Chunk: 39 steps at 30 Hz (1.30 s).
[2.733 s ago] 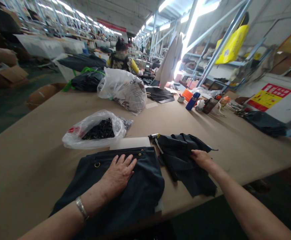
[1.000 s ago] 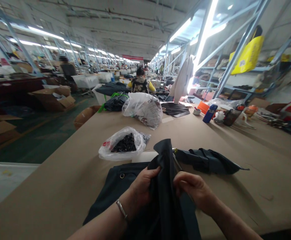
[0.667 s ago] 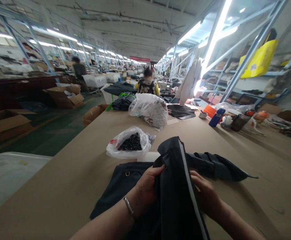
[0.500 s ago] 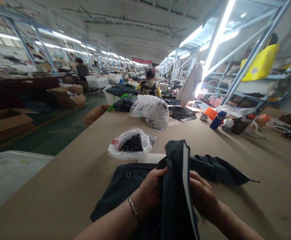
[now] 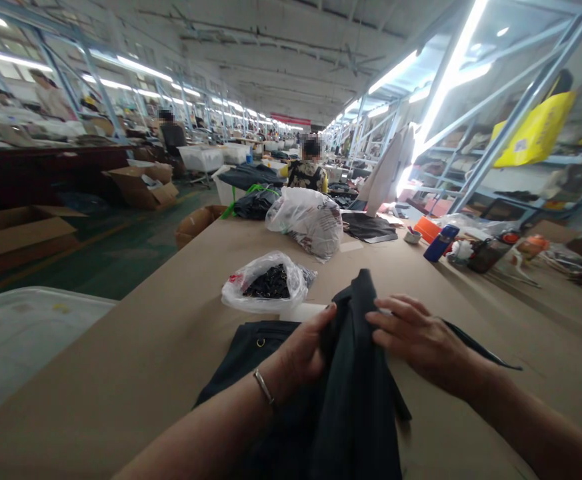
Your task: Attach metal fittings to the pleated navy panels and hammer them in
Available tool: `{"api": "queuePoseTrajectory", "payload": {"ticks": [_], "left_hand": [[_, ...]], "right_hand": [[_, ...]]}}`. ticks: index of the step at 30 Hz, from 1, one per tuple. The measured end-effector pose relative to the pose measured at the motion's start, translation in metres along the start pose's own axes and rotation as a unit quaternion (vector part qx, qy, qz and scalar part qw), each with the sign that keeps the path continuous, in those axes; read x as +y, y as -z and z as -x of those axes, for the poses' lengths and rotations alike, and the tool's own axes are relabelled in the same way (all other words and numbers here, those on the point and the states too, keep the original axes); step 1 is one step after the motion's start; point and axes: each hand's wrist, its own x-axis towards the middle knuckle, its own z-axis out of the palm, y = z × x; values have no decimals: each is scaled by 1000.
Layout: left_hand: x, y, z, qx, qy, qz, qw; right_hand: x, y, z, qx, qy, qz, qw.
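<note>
My left hand (image 5: pixel 308 343), a metal bangle at its wrist, is closed on a folded dark fabric piece (image 5: pixel 358 373) held up over the table. The thumb lies along its left side; the other fingers are partly hidden behind it. My right hand (image 5: pixel 413 333) has its fingers stretched out and slightly apart, with the tips at the right face of the fabric. Beneath lies a flat dark fabric panel (image 5: pixel 241 350) with a gold-coloured D-ring (image 5: pixel 260 343) near its upper edge. More dark fabric (image 5: pixel 481 347) sticks out behind my right hand.
On the brown table (image 5: pixel 155 360) sits an opened plastic bag (image 5: pixel 235 293) of small black pieces. Behind it stands a fuller white plastic bag (image 5: pixel 305 220). A blue bottle (image 5: pixel 441 243) is at the right. A person (image 5: pixel 308 173) sits beyond the table; cardboard boxes (image 5: pixel 25 237) are on the left floor.
My right hand has moved up and right, its fingers straightening from around the fabric. The fabric has turned, and its pale edge strip no longer shows. The view has shifted slightly.
</note>
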Motion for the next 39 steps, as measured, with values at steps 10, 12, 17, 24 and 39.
{"api": "queuePoseTrajectory", "payload": {"ticks": [10,12,17,24,39], "left_hand": [[71,-72,101,38,-505,-679,532],[57,-82,118,13,-494,-750,440],[44,-64,128,-8,-384,-826,413],[68,6,99,21,-133,-842,522],[50,101,4,92,-10,-883,460]], "right_hand": [[19,91,-30,-71,-163,24,984],[-1,90,-38,-46,-190,-72,978],[-35,70,-40,-55,-201,-229,951],[-37,-34,0,-211,-400,-531,716],[-24,-162,7,-257,-418,-235,839]]}}
